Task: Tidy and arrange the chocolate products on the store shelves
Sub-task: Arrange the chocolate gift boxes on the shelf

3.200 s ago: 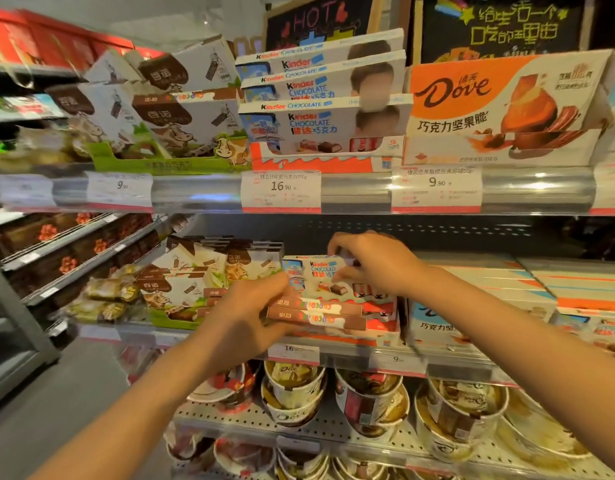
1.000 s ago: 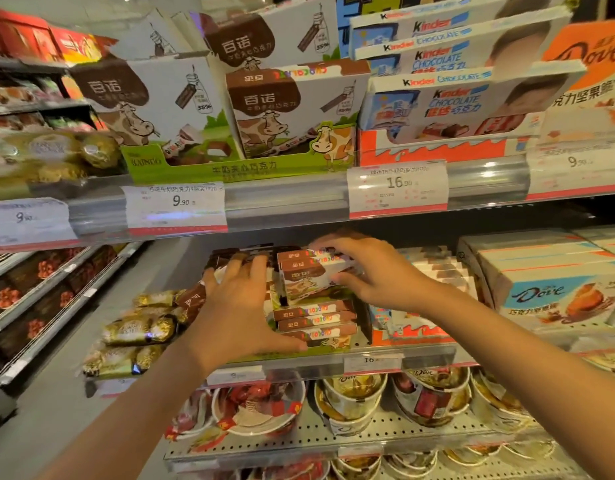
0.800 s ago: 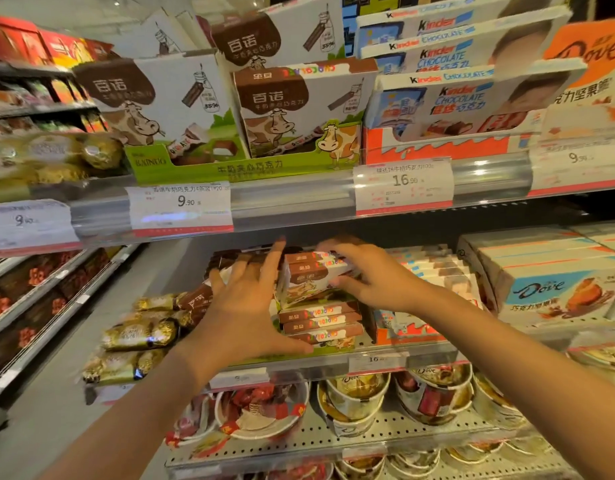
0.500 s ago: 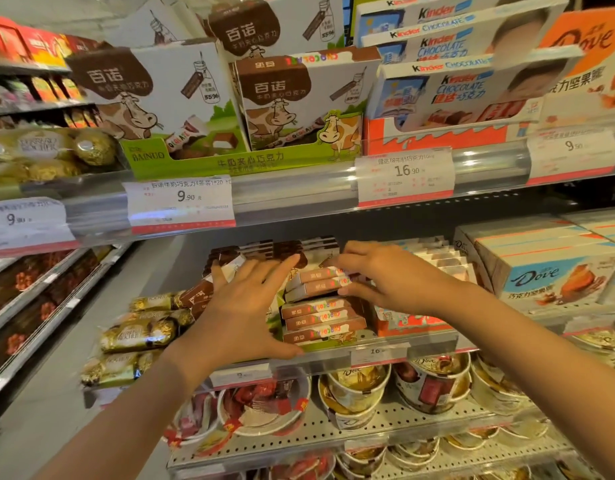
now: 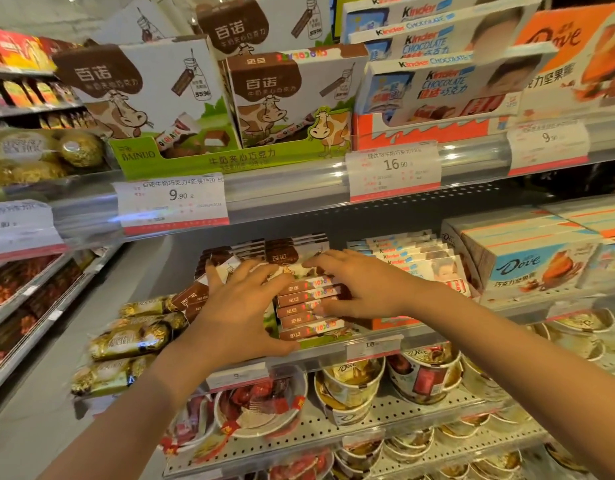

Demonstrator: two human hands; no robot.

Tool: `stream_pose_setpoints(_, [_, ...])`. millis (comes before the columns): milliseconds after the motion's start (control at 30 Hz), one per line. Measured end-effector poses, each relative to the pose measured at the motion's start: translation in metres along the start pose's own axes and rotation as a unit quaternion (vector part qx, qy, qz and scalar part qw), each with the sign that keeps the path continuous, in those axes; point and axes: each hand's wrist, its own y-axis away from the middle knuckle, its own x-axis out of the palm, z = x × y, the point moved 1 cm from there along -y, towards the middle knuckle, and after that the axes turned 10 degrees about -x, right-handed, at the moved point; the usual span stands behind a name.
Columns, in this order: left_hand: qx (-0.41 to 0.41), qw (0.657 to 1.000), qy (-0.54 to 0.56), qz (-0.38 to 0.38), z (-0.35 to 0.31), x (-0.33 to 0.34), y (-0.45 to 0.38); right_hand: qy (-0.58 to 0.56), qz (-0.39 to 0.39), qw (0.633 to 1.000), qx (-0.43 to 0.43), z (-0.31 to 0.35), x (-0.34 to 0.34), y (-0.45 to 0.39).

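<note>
A stack of brown-and-white milk chocolate boxes (image 5: 308,306) lies in a green display tray on the middle shelf. My left hand (image 5: 237,313) presses flat against the stack's left side, fingers spread, thumb along the tray's front. My right hand (image 5: 361,285) rests on the stack's top and right side with fingers extended. More of the same boxes (image 5: 285,251) stand upright behind the hands. Kinder boxes (image 5: 420,261) sit just right of the stack.
Dove boxes (image 5: 531,265) fill the right of the middle shelf, gold-wrapped chocolates (image 5: 133,337) the left. The shelf above (image 5: 292,188) carries cow-printed display boxes (image 5: 285,98), Kinder boxes (image 5: 437,84) and price tags. Dove cups (image 5: 351,382) sit on the shelf below.
The tilted top boxes have been laid down flat onto the stack. Both hands lowered and now press the stack from either side.
</note>
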Motion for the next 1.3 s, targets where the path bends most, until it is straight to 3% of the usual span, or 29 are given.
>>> stream_pose_setpoints(233, [0.002,0.999,0.05,0.009,-0.015,-0.009,-0.006,-0.027,-0.1,0.993,0.052,-0.011,-0.028,0.038])
stream_pose_setpoints(433, [0.025,0.993,0.101,-0.046,-0.072,-0.02,-0.03,-0.037,-0.174,0.98,0.086,-0.058,-0.049,0.099])
stream_pose_setpoints(600, [0.074,0.983,0.162,-0.044,-0.134,-0.015,-0.064,-0.035,-0.19,0.977,0.088,-0.116,-0.071,0.166])
stream_pose_setpoints(767, [0.079,0.97,0.223,-0.058,-0.219,-0.008,-0.101,-0.029,-0.165,0.981,0.095,-0.173,-0.095,0.228])
stream_pose_setpoints(1000, [0.094,0.969,0.223,-0.059,-0.323,0.0,-0.145,0.008,-0.088,0.99,0.11,-0.252,-0.13,0.299])
stream_pose_setpoints(1200, [0.028,0.98,0.198,-0.019,-0.358,0.002,-0.158,0.05,0.023,0.994,0.096,-0.278,-0.138,0.323])
stream_pose_setpoints(1300, [0.0,0.975,0.223,-0.008,-0.36,0.001,-0.157,0.091,0.018,0.992,0.085,-0.285,-0.131,0.326])
